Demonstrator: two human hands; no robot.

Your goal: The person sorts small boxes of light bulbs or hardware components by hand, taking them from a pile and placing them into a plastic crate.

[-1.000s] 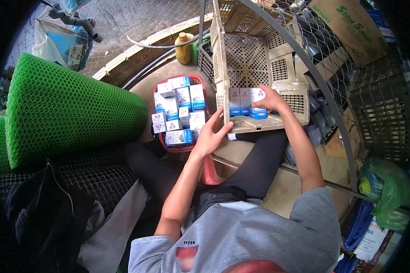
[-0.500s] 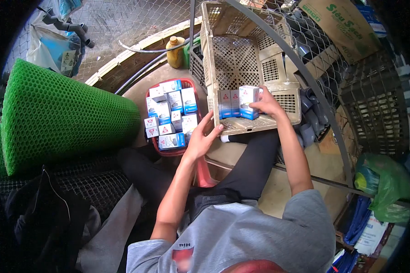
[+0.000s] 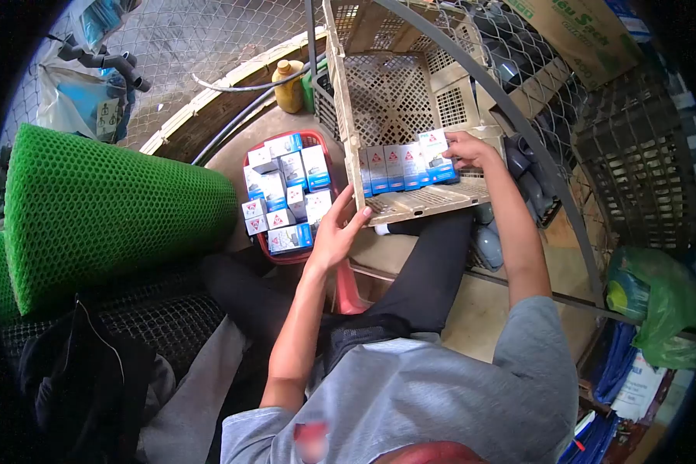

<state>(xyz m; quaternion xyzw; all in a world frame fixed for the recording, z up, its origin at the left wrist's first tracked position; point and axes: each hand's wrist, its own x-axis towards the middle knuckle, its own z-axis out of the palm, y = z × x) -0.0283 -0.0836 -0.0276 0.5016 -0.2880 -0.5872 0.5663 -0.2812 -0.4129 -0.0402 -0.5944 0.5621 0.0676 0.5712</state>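
A beige plastic crate [image 3: 387,85] lies tilted before me, its open side facing my lap. Inside it stands a row of small white-and-blue cardboard boxes [image 3: 394,168]. My right hand [image 3: 469,150] has its fingers around the box at the row's right end [image 3: 436,157]. At the crate's lower left corner, my left hand [image 3: 340,230] grips the crate's edge, thumb on the near side and fingers partly hidden behind the wall. Left of it, a red plastic basket [image 3: 329,151] holds many more such boxes [image 3: 289,238], heaped at different angles.
A big roll of green plastic mesh [image 3: 124,216] lies to the left. Behind the basket stands a yellow bottle [image 3: 288,87]. A dark metal bar [image 3: 510,97] and wire netting curve past the crate. To the right are a black crate [image 3: 638,178] and a green plastic bag [image 3: 673,309].
My right hand has moved to the right with a box. More boxes of the row now show to its left. The view has shifted slightly, and my left hand stays on the crate's corner.
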